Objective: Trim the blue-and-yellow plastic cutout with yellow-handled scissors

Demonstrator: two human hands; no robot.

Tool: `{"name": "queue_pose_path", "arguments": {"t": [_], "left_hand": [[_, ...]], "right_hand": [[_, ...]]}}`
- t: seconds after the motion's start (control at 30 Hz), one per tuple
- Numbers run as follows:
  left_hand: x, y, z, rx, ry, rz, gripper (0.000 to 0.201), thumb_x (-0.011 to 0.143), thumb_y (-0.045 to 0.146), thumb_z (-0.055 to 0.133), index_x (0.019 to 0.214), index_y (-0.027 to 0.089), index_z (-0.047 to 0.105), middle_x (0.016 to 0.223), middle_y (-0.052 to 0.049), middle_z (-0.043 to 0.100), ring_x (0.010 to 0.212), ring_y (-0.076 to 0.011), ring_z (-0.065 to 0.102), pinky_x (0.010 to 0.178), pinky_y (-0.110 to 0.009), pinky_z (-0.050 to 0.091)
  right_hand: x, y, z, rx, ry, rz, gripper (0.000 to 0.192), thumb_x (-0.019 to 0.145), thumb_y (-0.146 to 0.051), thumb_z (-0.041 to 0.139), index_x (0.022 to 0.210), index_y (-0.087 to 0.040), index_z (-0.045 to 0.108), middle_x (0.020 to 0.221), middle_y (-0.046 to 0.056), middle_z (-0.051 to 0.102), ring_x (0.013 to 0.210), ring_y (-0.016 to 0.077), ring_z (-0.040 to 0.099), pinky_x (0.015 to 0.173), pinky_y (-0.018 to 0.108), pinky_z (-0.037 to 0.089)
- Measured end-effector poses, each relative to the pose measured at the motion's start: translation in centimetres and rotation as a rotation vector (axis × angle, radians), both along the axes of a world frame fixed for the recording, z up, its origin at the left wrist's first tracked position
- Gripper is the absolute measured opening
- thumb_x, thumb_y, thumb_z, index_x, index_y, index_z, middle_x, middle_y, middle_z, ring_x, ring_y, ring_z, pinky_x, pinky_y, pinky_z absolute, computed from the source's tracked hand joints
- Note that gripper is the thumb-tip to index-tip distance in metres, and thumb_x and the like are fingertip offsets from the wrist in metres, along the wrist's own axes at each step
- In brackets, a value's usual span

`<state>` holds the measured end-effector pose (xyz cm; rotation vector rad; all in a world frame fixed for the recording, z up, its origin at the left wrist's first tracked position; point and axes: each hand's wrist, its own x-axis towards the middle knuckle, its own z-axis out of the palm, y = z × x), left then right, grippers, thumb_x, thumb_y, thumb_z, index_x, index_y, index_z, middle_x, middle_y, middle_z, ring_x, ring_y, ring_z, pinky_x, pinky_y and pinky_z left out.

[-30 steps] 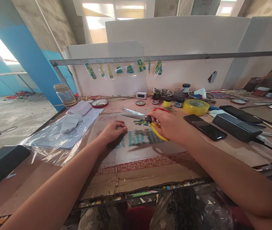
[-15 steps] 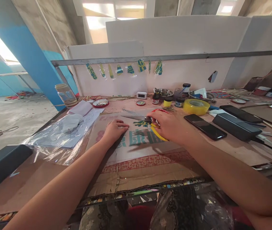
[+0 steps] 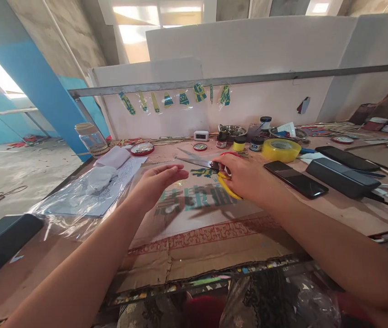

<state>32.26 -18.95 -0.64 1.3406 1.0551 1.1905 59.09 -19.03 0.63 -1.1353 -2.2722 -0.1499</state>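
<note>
My right hand [image 3: 245, 175] grips a pair of scissors [image 3: 224, 182] with yellow and red handles. Their blades [image 3: 194, 161] point left and are spread apart. Just below the blades is a small green and yellow painted piece [image 3: 203, 172], on what looks like clear film. My left hand [image 3: 159, 180] is raised to its left, thumb and fingertips pinched together at the film's edge, which is hard to see. Underneath lies a pale printed sheet [image 3: 176, 223] with green characters and a red patterned border, on cardboard [image 3: 214, 255].
Clear plastic and papers [image 3: 108, 200] lie left, by a glass jar [image 3: 91, 138]. Paint pots [image 3: 239, 144], a tape roll [image 3: 281, 150], a phone [image 3: 295, 179] and a black adapter [image 3: 342, 177] stand right. Painted pieces [image 3: 183, 98] hang along the metal bar [image 3: 187, 84].
My left hand has lifted off the sheet and its fingers have come together. The painted piece has risen slightly. The scissors' blades have spread wider.
</note>
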Motion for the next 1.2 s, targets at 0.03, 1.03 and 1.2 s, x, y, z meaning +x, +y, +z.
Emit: {"name": "queue_pose_path", "arguments": {"t": [0.03,1.03,1.2], "left_hand": [[0.3,-0.3,0.4,-0.025,-0.038,-0.029,0.042,0.07,0.046,0.084,0.099,0.018,0.075,0.101,-0.01,0.08,0.11,-0.0297,0.071,0.108,-0.046,0.047],[0.3,-1.2,1.3,0.121,0.092,0.015,0.04,0.083,0.06,0.069,0.098,0.024,0.079,0.123,-0.007,0.074,0.131,-0.0292,0.057,0.115,-0.044,0.037],[0.6,-1.7,1.9,0.156,0.166,0.032,0.038,0.086,0.059,0.066,0.097,0.025,0.08,0.121,-0.004,0.076,0.133,-0.0291,0.054,0.118,-0.044,0.032]], "right_hand": [[0.3,0.4,-0.3,0.041,0.017,-0.012,0.049,0.082,-0.006,0.054,0.128,-0.019,0.06,0.118,0.01,0.069,0.105,0.025,0.064,0.086,0.034,0.049],[-1.3,0.0,1.3,-0.34,0.25,-0.001,0.02,0.094,-0.03,0.061,0.1,-0.021,0.077,0.103,0.007,0.075,0.094,0.0214,0.07,0.083,0.033,0.054],[-5.1,0.4,3.3,-0.447,0.476,0.188,0.018,0.088,-0.033,0.069,0.098,-0.021,0.077,0.101,0.005,0.078,0.089,0.0194,0.07,0.079,0.032,0.055]]}}
